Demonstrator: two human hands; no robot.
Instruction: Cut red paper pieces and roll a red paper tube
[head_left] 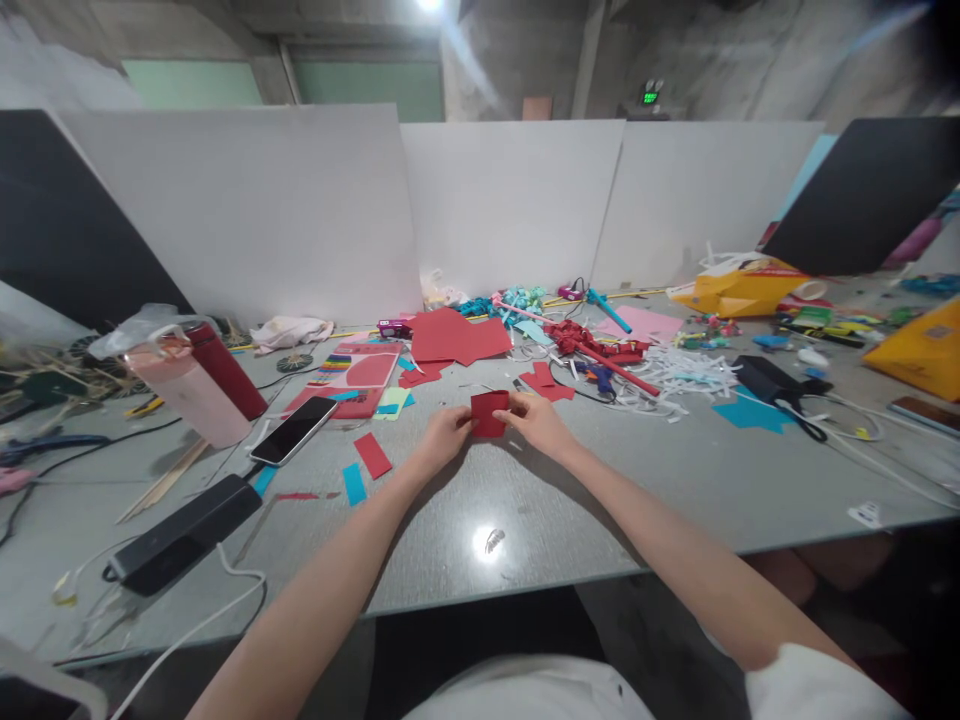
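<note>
Between my two hands is a small piece of red paper [489, 414], held upright just above the grey table. My left hand [448, 436] pinches its left edge with thumb and fingers. On the other side, my right hand [536, 421] grips the right edge in the same way. The paper looks folded along its top, though how it is folded I cannot make out. Larger red paper sheets [459, 338] lie behind the hands. A red paper strip [373, 456] and a blue paper strip [355, 484] rest on the table left of my left forearm.
A phone [295, 431], a black power bank [187, 533] and a pink bottle [182, 388] stand or lie at left. White paper shreds [686, 377] and a red crafted stick [615, 368] are back right. White boards [510, 200] edge the table's far side.
</note>
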